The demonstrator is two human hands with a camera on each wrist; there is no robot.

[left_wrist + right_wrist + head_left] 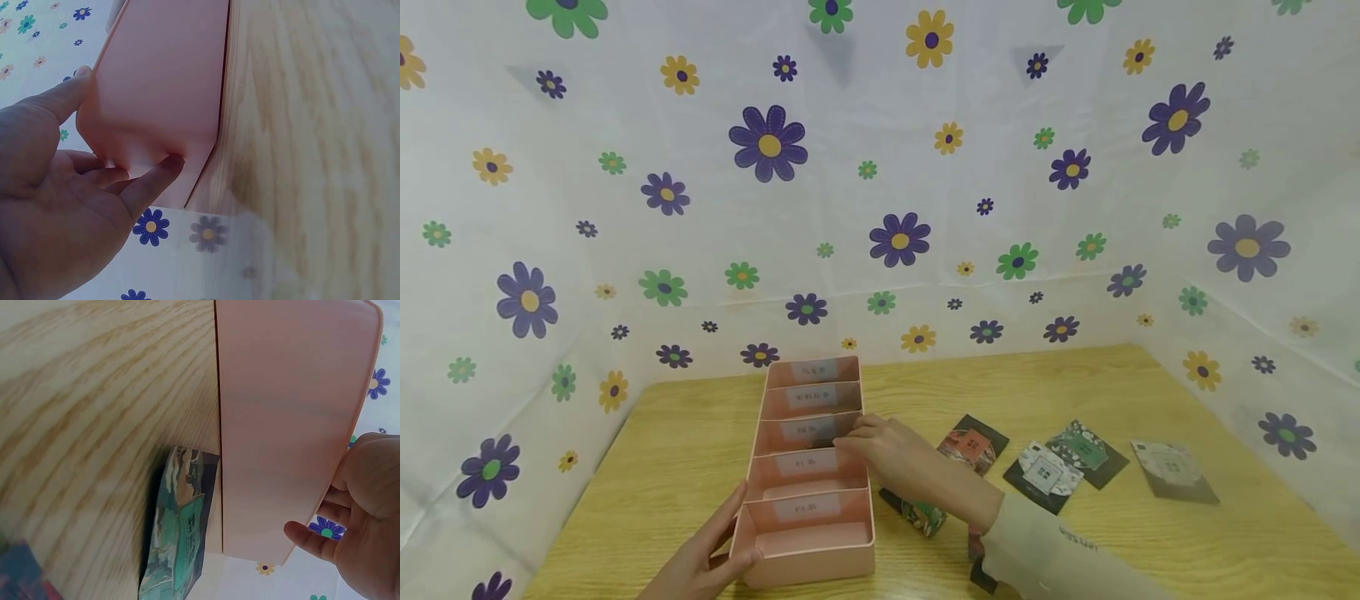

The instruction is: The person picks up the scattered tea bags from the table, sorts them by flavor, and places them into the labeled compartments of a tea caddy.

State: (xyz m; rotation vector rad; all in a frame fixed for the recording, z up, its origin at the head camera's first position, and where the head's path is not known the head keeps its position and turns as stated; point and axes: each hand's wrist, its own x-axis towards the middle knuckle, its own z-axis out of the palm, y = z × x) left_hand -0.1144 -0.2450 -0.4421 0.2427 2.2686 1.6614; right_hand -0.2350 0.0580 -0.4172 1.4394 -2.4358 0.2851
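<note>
The near compartment (812, 540) gives room from above; right fingers (856, 442) seemingly block part of the middle slot (796, 437).

The left hand (703, 554) grips, thumb (739, 567) spread. Beyond that grip, the right hand (883, 450) bends inward (fingertips partly hidden).

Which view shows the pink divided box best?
Head: it looks down into the pink box, showing all five compartments and their labels. Both wrist views show just plain outer walls, no inside.
</note>
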